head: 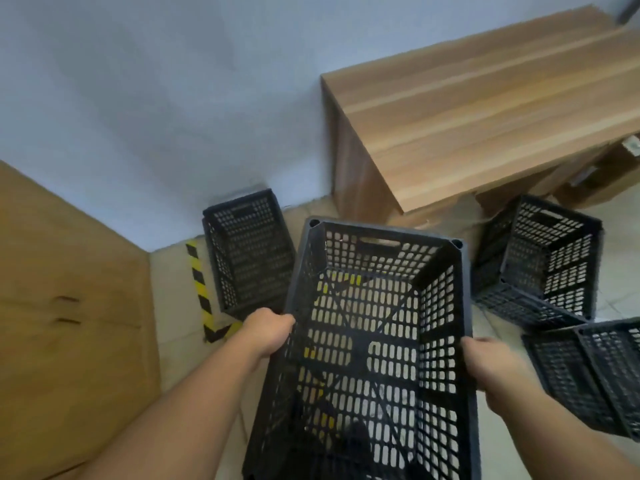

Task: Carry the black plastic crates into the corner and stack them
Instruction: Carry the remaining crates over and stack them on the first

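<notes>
- Pale blue walls (138, 98) meet in a corner ahead of us, above a light tiled floor (169, 289); an L of yellow-and-black hazard tape (201, 289) is stuck to the floor near that corner.
- We hold a black plastic crate (374, 341) in the air, open side up. Its near end runs off the bottom edge of the view.
- Our left hand (270, 332) is clasped over the crate's left long rim, fingers curled inside. Our right hand (486, 362) clasps the right long rim, and its fingers are blurred.
- The crate's walls and base are perforated with rows of rounded slots. A handle slot is cut into the far wall, and small round sockets sit at the far corners.
- A second black crate (247, 251) sits on the floor against the wall beside the tape, partly hidden behind the held one.
- To the right, another crate (543, 258) stands tilted on the floor; a further crate (588, 372) is cut off by the right edge.
- A wood-grain laminate table (467, 116) stands against the wall.
- A brown cardboard sheet (69, 289) fills the left side.
- A white label (632, 143) under the table is too blurred to read.
</notes>
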Demonstrator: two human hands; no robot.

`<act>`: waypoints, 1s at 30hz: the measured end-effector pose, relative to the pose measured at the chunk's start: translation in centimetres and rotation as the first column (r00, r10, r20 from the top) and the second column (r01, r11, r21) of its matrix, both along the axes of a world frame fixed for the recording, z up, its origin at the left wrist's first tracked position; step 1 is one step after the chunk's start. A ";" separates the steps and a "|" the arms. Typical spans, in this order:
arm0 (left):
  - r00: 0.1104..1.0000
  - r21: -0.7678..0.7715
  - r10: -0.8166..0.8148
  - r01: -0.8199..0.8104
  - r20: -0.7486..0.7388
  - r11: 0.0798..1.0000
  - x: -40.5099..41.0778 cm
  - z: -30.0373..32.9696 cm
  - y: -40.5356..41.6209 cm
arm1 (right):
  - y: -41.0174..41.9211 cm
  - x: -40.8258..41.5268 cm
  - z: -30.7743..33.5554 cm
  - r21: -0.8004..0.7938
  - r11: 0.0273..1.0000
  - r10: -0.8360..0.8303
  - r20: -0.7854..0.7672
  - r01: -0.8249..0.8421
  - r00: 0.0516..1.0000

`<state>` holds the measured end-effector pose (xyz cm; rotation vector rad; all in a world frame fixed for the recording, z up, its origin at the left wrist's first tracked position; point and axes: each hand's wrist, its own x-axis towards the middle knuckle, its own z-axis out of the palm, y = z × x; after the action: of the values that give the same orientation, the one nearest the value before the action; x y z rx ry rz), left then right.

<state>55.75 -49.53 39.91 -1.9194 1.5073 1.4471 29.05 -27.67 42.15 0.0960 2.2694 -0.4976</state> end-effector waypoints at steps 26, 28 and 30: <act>0.892 -0.024 0.446 -0.449 -0.079 0.893 21.9 -2.7 -19.5 | -32.9 13.5 -0.5 -0.096 0.881 0.456 -0.086 -0.463 0.886; 0.883 -0.044 0.462 -0.466 -0.081 0.884 21.5 -3.3 -21.4 | -35.0 13.0 -1.0 -0.099 0.874 0.467 -0.094 -0.475 0.879; 0.876 -0.048 0.475 -0.480 -0.078 0.876 20.7 -3.7 -23.3 | -37.2 12.3 -1.5 -0.097 0.869 0.479 -0.085 -0.485 0.874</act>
<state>76.46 -72.81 36.22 -2.4313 1.1583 1.6802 41.34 -64.85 40.61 -0.5426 2.2052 -0.3611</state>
